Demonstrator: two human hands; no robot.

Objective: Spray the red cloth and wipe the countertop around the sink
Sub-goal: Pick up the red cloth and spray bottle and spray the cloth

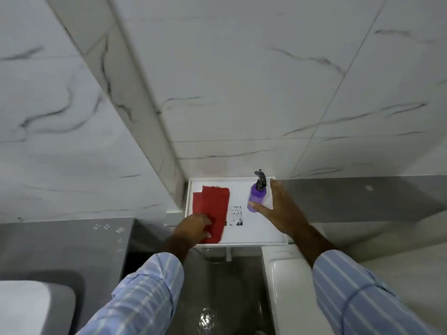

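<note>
Both arms reach forward in striped sleeves; the left hand (193, 227) presses fingers down on the red cloth (212, 209), the right hand (280, 209) spreads open right of it.

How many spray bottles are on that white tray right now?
1: the purple spray bottle stands at the white tray's far right, by the right hand. None seems hidden.

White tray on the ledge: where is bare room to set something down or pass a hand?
The white tray is bare along its front right, between the black printed mark and the right rim, below the right hand. The strip between the red cloth and the purple spray bottle is open too. The left side is crowded: the left hand lies on the cloth.
</note>
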